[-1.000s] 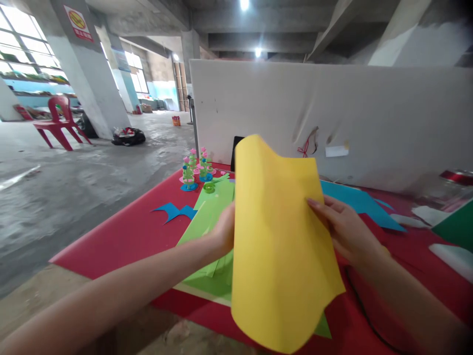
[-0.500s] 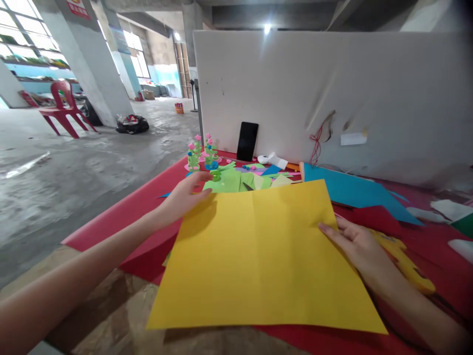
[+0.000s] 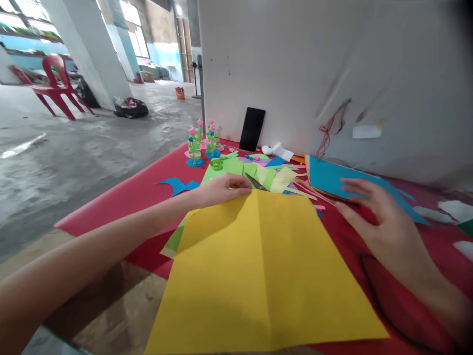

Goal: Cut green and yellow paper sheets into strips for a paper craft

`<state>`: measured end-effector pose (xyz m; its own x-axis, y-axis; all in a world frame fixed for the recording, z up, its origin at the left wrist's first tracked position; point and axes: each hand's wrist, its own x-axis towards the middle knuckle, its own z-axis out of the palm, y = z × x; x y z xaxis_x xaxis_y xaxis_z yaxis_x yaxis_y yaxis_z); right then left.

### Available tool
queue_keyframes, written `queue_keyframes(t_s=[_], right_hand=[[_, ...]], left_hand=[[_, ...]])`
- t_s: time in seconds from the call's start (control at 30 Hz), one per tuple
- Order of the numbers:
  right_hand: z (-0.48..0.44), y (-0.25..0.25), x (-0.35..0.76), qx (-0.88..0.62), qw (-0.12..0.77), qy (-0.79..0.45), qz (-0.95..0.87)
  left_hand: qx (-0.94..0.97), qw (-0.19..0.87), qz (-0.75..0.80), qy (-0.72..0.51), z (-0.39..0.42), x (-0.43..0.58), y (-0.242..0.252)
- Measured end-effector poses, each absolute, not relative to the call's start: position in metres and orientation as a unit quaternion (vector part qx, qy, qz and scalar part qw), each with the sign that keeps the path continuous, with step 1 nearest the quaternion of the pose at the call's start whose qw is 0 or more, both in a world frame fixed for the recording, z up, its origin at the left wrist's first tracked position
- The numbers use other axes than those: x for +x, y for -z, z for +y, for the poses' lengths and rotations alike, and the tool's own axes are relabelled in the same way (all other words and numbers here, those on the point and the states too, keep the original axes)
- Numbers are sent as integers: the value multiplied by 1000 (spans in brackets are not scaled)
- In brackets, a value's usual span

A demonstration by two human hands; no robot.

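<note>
A large sheet of yellow paper [image 3: 225, 276] with a vertical crease fills the near middle of the view. At the top of that crease, my left hand [image 3: 232, 188] pinches the sheet's far edge between thumb and fingers. My right hand [image 3: 380, 222] is off the paper to the right, fingers apart and holding nothing, in front of a blue sheet [image 3: 343, 180]. Just beyond the yellow sheet lie scissors [image 3: 254, 181], their handles hidden. Green paper [image 3: 219, 172] and small cut strips surround them.
Small paper plants with pink stars [image 3: 194, 145] stand at the table's far left corner. A black phone [image 3: 253, 129] leans on the white board [image 3: 281, 64]. Blue scraps [image 3: 173, 186] lie on the red table cover [image 3: 121, 197]. A dark cord [image 3: 373, 291] runs along the right.
My left hand has slid right along the sheet's far edge to the crease. My right hand has let go of the right edge and opened. The view has tilted down.
</note>
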<state>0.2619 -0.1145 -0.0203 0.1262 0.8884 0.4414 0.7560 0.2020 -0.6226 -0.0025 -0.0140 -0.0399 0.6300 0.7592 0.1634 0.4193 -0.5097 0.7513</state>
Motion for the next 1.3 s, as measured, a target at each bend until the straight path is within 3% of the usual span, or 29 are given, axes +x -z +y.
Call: queue_keyframes(t_s=[0.07,0.27,0.4,0.57,0.83,1.3], right_hand=[[-101,9,249,-579,340,-38,-740],[-60,-1,214,-495,208,-284,-794],[-59,-5,212,-501,213,-281,-790],[-71,-11,216,-507,241,-187,-806],[-77,-9,215,-520,242,-147,-806],[-84,-19,212,-504,266,-254,-781]], left_hand=[[838,355,336,-241,-16,-1,35],[840,375,301,-251,-27,4,16],[836,388,286,-262,-37,6,7],[844,340,314,-270,-47,10,2],[878,179,329,-299,-54,11,0],[805,411,310,-294,-59,12,-13]])
